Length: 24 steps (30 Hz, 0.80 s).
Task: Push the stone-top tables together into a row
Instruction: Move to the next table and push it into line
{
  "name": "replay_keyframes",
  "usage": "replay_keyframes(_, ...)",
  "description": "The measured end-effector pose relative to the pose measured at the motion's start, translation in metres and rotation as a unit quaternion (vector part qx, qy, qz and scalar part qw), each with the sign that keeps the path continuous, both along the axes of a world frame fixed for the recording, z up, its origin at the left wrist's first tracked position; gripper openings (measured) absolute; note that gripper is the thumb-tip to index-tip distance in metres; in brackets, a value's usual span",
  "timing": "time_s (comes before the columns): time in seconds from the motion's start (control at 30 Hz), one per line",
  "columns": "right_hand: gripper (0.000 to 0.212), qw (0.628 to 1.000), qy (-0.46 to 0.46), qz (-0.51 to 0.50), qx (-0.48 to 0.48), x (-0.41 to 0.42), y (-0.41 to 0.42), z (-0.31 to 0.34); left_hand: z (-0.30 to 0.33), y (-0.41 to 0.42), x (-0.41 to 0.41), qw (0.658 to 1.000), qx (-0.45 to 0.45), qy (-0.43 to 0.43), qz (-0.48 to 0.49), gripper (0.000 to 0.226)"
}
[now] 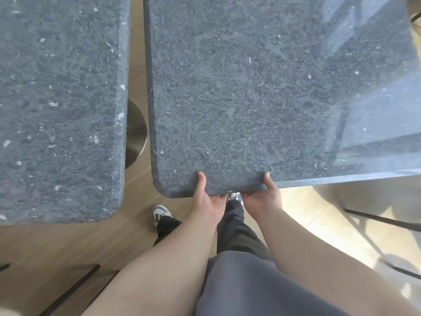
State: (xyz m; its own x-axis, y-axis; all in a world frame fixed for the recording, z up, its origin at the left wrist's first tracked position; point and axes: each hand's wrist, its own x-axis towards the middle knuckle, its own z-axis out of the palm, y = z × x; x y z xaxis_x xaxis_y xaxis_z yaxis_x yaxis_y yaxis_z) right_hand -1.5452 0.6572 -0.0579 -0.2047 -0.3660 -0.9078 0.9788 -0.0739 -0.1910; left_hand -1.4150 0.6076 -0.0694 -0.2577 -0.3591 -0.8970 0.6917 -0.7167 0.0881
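At the near edge: right stone-top table [262, 87] stands directly ahead of the person; left stone-top table [59, 99] stands beside it, apart, with a strip of wooden floor [136, 42] showing between them.
Gap: narrow and roughly parallel, slightly wider toward the near end; the tops do not touch.
Left hand [206, 201]: gripping the near edge of the right table close to its rounded corner, thumb on top, fingers curled under.
Right hand [262, 198]: gripping the same edge just beside the left hand, thumb on top, fingers under.
Handling, judged: the slab looks thick, rigid and heavy; likely to resist sliding and carry on once moving. Edges and corners are the parts most likely to chip if the tops meet hard.
Surface, judged: polished, with window glare at right; thumbs alone may slip, so the under-edge hold is the sounder one.
Hold point, judged: both hands sit near one corner, which may swing the top rather than shift it square; a wider spread would steady it.
Base: one round metal pedestal foot [135, 133] shows in the gap; which table it belongs to cannot be told.
Hidden: fingers under the edge, the other base, floor contact.
Cut off: far ends of both tops, and the right table's right side.
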Motion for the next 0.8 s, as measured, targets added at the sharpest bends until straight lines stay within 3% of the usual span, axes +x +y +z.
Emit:
replay_keyframes(0.23, 0.041, 0.999, 0.017, -0.003, 0.035, 0.005, -0.004, 0.006, 0.004, -0.006, 0.014, 0.997, 0.033, 0.068, 0.001, 0.053)
replay_keyframes(0.5, 0.049, 0.991, 0.067, -0.044, 0.106, 0.028, -0.013, 0.01, 0.005, -0.014, 0.03, 0.994, 0.036, 0.097, -0.021, 0.051)
replay_keyframes(0.8, 0.05, 0.998, 0.015, -0.05, 0.033, 0.088, -0.032, 0.015, 0.002, -0.05, 0.093, 0.995, -0.003, 0.055, -0.088, 0.054)
